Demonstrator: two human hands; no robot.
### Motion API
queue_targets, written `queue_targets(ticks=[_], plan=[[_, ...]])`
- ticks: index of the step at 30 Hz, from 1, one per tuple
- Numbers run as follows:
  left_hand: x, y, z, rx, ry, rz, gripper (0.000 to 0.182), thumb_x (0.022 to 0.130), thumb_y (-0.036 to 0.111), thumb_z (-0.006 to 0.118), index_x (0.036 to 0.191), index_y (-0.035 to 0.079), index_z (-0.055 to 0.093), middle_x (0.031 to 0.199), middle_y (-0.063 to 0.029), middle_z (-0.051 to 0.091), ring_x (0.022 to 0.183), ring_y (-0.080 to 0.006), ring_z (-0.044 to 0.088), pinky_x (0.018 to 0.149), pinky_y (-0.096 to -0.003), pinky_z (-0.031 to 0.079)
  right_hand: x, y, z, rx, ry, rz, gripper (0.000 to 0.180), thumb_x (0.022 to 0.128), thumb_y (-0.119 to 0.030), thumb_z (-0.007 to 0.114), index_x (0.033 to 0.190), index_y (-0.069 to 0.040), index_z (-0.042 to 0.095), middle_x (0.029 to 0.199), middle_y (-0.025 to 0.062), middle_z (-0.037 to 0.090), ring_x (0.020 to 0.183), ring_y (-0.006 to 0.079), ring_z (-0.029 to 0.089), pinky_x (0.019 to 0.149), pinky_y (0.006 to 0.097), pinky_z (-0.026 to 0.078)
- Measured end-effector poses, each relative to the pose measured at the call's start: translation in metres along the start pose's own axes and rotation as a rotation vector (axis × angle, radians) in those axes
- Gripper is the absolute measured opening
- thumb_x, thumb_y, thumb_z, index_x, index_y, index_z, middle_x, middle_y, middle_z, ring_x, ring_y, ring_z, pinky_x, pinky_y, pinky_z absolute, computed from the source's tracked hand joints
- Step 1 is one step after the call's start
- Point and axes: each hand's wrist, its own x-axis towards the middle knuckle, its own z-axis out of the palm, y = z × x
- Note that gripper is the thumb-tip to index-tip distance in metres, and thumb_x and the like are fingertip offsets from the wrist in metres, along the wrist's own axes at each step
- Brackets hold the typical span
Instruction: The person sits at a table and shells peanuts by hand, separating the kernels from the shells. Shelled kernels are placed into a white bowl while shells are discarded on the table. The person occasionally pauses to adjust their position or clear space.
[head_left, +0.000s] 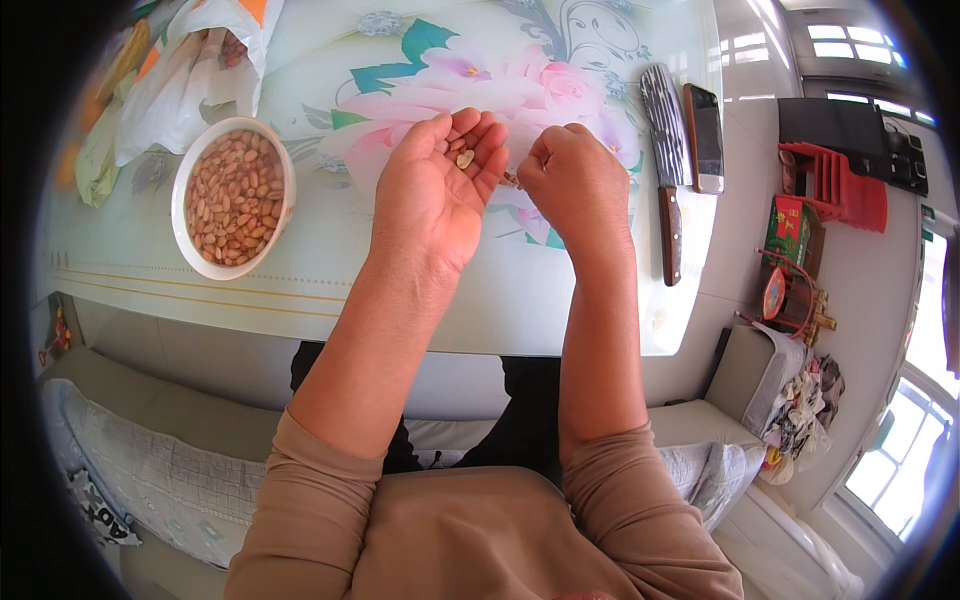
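My left hand (442, 184) is palm up and cupped above the table, with a few reddish-skinned peanuts (457, 146) and one pale, peeled-looking peanut (465, 159) resting in it. Just to its right, my right hand (576, 184) is curled with its back towards me. Its fingertips are hidden, so I cannot tell whether anything is pinched there. Small reddish bits (510, 178) show between the two hands. Left of my hands stands a white bowl (180, 217) full of red-skinned peanuts (234, 199), apparently in liquid.
A kitchen knife (664, 135) with a wooden handle lies right of my hands, beside a smartphone (703, 139). White plastic bags (187, 82) sit at the far left of the flower-printed table (225, 300). A grey sofa (180, 405) runs along the near side.
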Motion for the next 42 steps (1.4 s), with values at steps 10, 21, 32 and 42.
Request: queue_targets(ticks=[10, 21, 32, 42], plan=[[-0.001, -0.003, 0.0, 0.025, -0.052, -0.065, 0.022, 0.098, 0.014, 0.049, 0.106, -0.006, 0.055, 0.106, -0.0139, 0.059, 0.101, -0.0246, 0.061, 0.089, -0.0346, 0.055, -0.009, -0.017, -0.036, 0.96, -0.047, 0.053, 0.011, 0.081, -0.002, 0.071, 0.091, 0.001, 0.068, 0.077, 0.0006, 0.065, 0.072, 0.0054, 0.059, 0.065, 0.0205, 0.049], [0.0, -0.001, 0.003, -0.042, 0.03, 0.019, 0.02, 0.098, 0.01, 0.047, 0.103, -0.007, 0.056, 0.109, -0.0158, 0.058, 0.101, -0.0256, 0.061, 0.088, -0.0348, 0.056, -0.014, 0.008, -0.014, 0.256, -0.141, -0.049, 0.022, 0.074, -0.002, 0.065, 0.096, 0.0, 0.069, 0.074, 0.0097, 0.062, 0.069, 0.0209, 0.06, 0.064, 0.0321, 0.048], [-0.002, 0.002, 0.004, -0.036, 0.04, 0.016, 0.02, 0.098, 0.01, 0.047, 0.103, -0.007, 0.056, 0.11, -0.0153, 0.058, 0.101, -0.0245, 0.061, 0.088, -0.0339, 0.056, -0.01, 0.001, -0.024, 0.067, -0.255, 0.059, 0.008, 0.068, -0.005, 0.062, 0.075, -0.001, 0.063, 0.069, 0.0155, 0.064, 0.067, 0.0319, 0.061, 0.063, 0.0396, 0.048], [-0.003, -0.006, 0.002, 0.006, -0.048, -0.071, 0.022, 0.098, 0.014, 0.047, 0.104, -0.005, 0.057, 0.106, -0.0129, 0.059, 0.098, -0.0232, 0.061, 0.088, -0.0335, 0.054, -0.013, 0.024, -0.044, 1.093, -0.238, 0.115, 0.013, 0.07, 0.008, 0.067, 0.076, -0.001, 0.061, 0.072, -0.0016, 0.059, 0.065, 0.0047, 0.052, 0.059, 0.019, 0.04]])
